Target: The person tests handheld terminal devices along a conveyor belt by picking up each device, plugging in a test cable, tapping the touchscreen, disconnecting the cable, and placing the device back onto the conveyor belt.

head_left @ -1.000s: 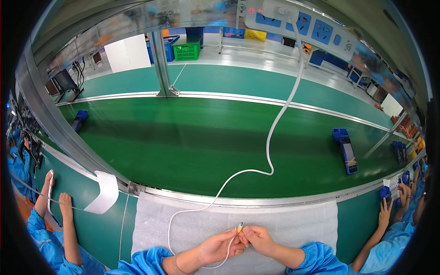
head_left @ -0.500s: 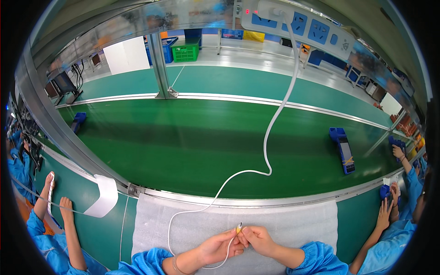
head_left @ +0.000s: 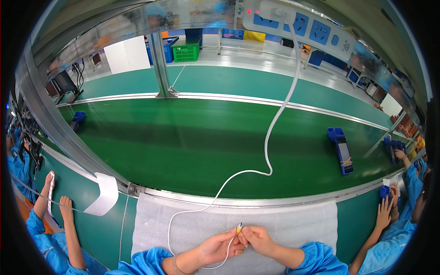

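Note:
Above the mat, my left hand [head_left: 219, 246] pinches the end of a white cable [head_left: 269, 151], with its fingers curled. My right hand [head_left: 259, 240] meets it there, thumb and fingertips closed on the same end. A small yellow connector with a dark tip [head_left: 239, 228] pokes up between the fingertips of both hands. From there the cable loops below my left wrist, then runs up across the green belt to a white plug in a power strip [head_left: 302, 28]. How the fingertips grip the connector is partly hidden.
A white foam mat [head_left: 183, 229] lies under my hands. Blue handheld terminals, one with a yellow band [head_left: 341, 151], sit on the green belt [head_left: 201, 146]. A metal post [head_left: 68, 133] rises at left. Co-workers' arms [head_left: 382, 220] work on both sides.
My hands and the cable end stay put. The terminals on the belt have shifted slightly left. At far right, another terminal has moved left, with a co-worker's hand behind it.

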The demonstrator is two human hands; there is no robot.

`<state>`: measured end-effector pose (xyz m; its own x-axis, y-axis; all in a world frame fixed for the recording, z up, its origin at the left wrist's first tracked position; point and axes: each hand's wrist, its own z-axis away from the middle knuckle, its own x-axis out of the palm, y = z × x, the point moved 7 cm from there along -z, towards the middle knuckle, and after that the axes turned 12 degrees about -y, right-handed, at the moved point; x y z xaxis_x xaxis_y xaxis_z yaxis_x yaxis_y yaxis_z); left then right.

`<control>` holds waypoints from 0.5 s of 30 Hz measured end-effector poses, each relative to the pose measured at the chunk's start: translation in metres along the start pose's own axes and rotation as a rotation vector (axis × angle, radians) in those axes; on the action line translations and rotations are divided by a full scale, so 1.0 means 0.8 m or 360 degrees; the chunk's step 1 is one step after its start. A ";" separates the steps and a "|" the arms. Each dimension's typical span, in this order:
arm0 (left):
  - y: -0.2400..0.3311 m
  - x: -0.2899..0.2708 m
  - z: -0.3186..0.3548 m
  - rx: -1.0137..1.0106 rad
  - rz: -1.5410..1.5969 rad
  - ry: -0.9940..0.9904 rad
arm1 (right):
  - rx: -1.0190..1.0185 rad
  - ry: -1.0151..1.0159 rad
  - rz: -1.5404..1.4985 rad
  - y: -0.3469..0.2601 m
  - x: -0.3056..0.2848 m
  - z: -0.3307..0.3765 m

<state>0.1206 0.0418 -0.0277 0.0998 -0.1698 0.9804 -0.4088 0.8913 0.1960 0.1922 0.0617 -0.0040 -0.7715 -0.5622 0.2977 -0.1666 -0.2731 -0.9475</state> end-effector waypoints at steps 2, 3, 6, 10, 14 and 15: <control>0.000 0.000 0.000 -0.0002 -0.0006 0.0001 | 0.0010 -0.0001 0.0000 0.001 0.000 0.000; -0.001 0.000 0.000 -0.0004 -0.0006 0.0011 | 0.0002 0.0001 -0.0007 0.002 0.000 0.000; -0.001 0.002 0.001 -0.0004 -0.0012 0.0018 | -0.0008 0.0001 -0.0024 0.003 0.000 0.000; -0.001 0.001 0.003 0.0004 -0.0020 0.0020 | -0.0100 0.0012 -0.0033 0.003 0.002 -0.001; -0.003 0.002 0.002 -0.0052 0.0022 -0.0084 | -0.0059 0.0044 -0.0034 0.004 -0.003 0.001; -0.004 -0.001 0.003 -0.0072 0.0000 -0.0039 | 0.0012 0.0049 -0.0065 0.001 0.000 0.000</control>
<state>0.1197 0.0378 -0.0289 0.0773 -0.1799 0.9807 -0.3673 0.9093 0.1957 0.1926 0.0616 -0.0046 -0.7826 -0.5264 0.3324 -0.1937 -0.3015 -0.9336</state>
